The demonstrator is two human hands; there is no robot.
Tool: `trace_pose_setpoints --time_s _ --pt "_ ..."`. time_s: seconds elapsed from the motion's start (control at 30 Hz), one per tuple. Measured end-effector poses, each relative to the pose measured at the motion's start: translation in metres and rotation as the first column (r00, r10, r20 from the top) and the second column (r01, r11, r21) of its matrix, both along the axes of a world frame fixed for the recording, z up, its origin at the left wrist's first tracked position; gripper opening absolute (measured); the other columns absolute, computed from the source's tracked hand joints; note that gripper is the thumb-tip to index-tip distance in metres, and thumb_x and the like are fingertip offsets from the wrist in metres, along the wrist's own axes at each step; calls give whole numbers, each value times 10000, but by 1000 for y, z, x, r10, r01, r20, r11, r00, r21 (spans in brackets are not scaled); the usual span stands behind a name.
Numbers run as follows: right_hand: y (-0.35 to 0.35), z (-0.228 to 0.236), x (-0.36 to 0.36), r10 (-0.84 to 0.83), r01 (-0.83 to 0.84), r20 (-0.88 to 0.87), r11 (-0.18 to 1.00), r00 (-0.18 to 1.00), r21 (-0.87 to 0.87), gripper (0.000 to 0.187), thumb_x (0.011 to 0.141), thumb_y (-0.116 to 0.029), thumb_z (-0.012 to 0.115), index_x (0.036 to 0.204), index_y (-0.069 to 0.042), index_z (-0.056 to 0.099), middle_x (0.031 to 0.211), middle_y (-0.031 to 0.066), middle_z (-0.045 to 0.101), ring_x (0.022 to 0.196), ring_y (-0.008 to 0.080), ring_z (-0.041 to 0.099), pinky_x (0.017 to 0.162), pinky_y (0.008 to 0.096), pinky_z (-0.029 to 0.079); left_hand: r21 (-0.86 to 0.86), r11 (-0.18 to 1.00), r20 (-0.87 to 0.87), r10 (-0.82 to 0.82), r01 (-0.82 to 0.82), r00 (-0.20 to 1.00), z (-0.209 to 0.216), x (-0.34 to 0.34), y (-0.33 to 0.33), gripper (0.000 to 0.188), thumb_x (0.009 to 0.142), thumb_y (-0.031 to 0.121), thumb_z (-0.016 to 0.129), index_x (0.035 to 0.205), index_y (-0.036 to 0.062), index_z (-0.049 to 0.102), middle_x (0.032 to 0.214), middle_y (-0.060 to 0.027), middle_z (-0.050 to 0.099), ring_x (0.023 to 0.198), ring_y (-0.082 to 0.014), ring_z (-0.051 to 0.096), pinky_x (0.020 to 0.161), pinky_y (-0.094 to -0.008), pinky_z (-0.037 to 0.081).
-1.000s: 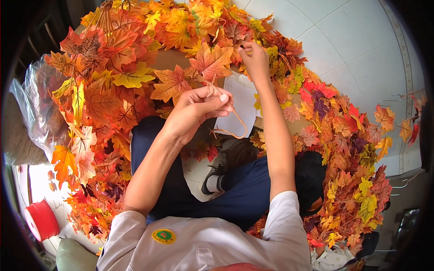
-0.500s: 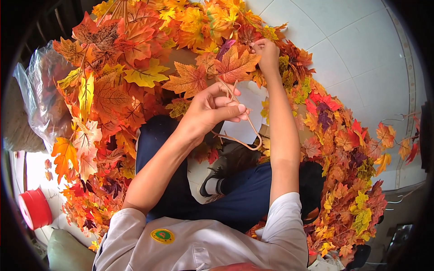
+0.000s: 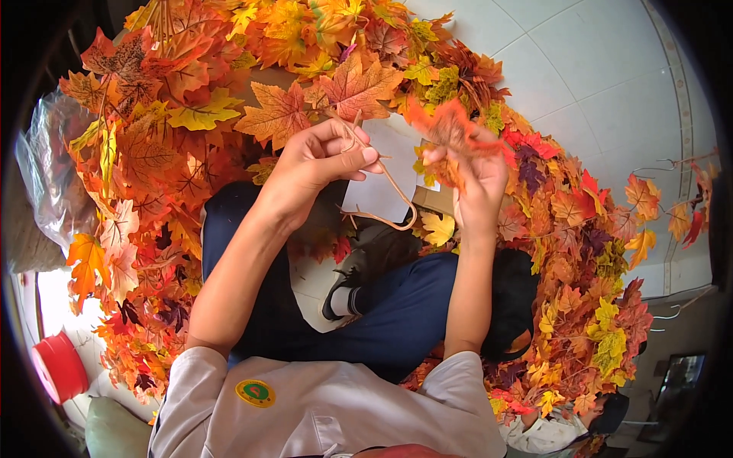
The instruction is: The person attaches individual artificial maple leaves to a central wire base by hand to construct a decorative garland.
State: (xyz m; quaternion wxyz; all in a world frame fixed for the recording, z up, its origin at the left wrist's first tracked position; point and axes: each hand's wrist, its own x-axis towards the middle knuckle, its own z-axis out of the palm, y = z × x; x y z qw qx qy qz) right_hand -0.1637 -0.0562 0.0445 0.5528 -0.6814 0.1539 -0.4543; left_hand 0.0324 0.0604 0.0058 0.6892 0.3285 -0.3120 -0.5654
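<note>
Tan stem (image 3: pixel 395 183) is pinched in the left hand's (image 3: pixel 317 164) grip, long axis slanting down-right, then hooking back left — motion-blurred orange leaf sprig (image 3: pixel 450 131) is held in the right hand's (image 3: pixel 479 191) grip, just right of the stem, apart from it. Right hand is nearer the hook's bend. Open gap between hands over a white sheet (image 3: pixel 378 197); leaf piles (image 3: pixel 172 156) crowd left, right and far side — tiled floor (image 3: pixel 611 76) beyond, upper right.
</note>
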Motion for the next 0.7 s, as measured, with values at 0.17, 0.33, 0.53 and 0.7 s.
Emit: trace_pose_setpoints --time_s 0.17,0.33,0.53,0.7 --pt "20 -36 -13 183 -193 66 956 981 221 191 923 -39 597 1090 32 538 962 117 631 843 204 662 851 353 532 8 998 -61 -56 57 997 4 -16 -3 202 856 118 703 999 49 580 857 -46 695 784 -99 652 644 -222 412" --pt "29 -48 -14 235 -277 165 909 958 311 224 898 -113 662 1045 20 559 964 100 632 904 216 670 874 361 525 14 996 47 -86 86 995 6 -27 -5 191 833 98 709 966 43 583 802 -37 689 685 -92 633 593 -216 384" --pt "34 -44 -17 225 -306 222 828 949 470 210 875 -62 679 1034 23 571 917 111 651 819 228 694 772 349 579 43 987 39 -154 152 987 9 -33 -7 185 820 107 723 946 65 593 759 -4 653 570 -74 569 533 -191 377" --pt "32 -48 -18 250 -342 247 809 936 478 197 860 -74 702 1004 20 607 865 133 677 762 237 701 724 379 607 65 986 17 -155 153 988 7 -33 -9 207 802 96 736 952 58 597 747 1 640 550 -68 547 522 -186 374"
